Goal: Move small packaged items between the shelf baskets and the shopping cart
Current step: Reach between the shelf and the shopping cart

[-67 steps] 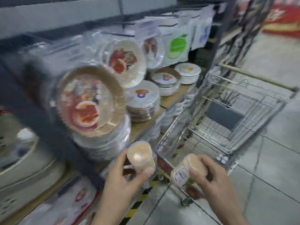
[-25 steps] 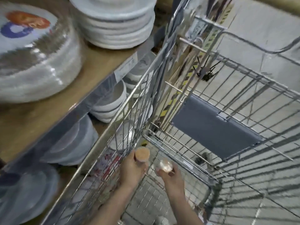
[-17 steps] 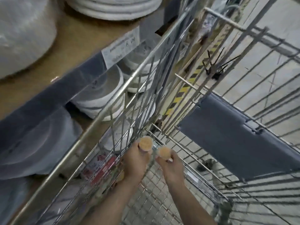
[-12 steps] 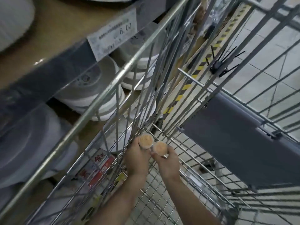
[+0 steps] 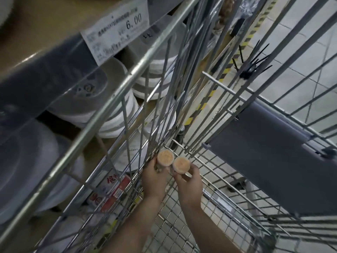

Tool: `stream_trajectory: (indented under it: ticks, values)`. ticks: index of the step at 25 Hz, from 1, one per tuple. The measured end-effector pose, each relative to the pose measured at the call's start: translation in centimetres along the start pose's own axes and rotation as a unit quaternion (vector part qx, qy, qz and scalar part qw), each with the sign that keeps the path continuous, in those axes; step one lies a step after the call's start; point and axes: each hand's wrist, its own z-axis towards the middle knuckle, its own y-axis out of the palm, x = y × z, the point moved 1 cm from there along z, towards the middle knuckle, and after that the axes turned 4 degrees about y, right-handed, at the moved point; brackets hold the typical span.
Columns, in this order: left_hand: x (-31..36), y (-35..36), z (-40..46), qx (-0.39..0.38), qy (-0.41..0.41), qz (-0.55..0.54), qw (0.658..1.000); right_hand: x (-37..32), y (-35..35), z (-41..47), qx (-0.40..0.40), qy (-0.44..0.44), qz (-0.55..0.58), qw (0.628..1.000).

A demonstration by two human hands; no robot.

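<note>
Both my arms reach down into the shopping cart (image 5: 116, 92), toward its front-left corner. My left hand (image 5: 154, 179) curls round one small round container (image 5: 165, 157), and my right hand (image 5: 189, 183) curls round a second container (image 5: 181, 165); the two sit side by side, nearly touching, orange tops facing me. The second lies at about four o'clock from the first. At ten o'clock, one price tag (image 5: 116, 31) reads 6.00 on the shelf edge, above stacked white plates (image 5: 116, 123).
</note>
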Motion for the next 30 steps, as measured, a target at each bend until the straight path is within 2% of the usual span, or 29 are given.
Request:
stream_trajectory:
  ticks: [4, 7, 13, 17, 21, 24, 26, 30]
  values:
    - [0.5, 0.0, -0.7, 0.041, -0.08, -0.106, 0.99, -0.3, 0.9, 0.3, 0.03, -0.002, 0.004, 1.0]
    - [0.9, 0.0, -0.8, 0.04, -0.092, -0.155, 0.983, -0.4, 1.3, 0.5, 0.037, -0.011, -0.004, 0.999]
    - [1.9, -0.7, -0.4, -0.05, -0.088, -0.084, 0.991, -0.2, 1.6, 0.2, 0.035, 0.004, -0.021, 0.999]
    - [3.0, -1.7, -1.2, -0.07, -0.079, -0.047, 0.993, 0.0, 0.9, -0.3, 0.025, -0.003, -0.046, 0.999]
    - [3.8, -4.1, -3.7, -0.126, -0.046, 0.078, 0.988, 0.0, -2.0, -2.8, 0.026, 0.004, -0.173, 0.985]
    - [4.6, -6.7, -6.3, -0.187, -0.003, 0.224, 0.956, -1.2, -5.1, -6.4, -0.027, -0.003, -0.285, 0.958]
    - [5.6, -8.6, -8.3, -0.224, 0.042, 0.346, 0.91, -2.2, -7.1, -9.4, -0.067, -0.012, -0.371, 0.926]
    - [8.5, -12.8, -14.4, -0.265, 0.154, 0.456, 0.836, -5.1, -10.5, -17.0, -0.118, -0.015, -0.484, 0.867]
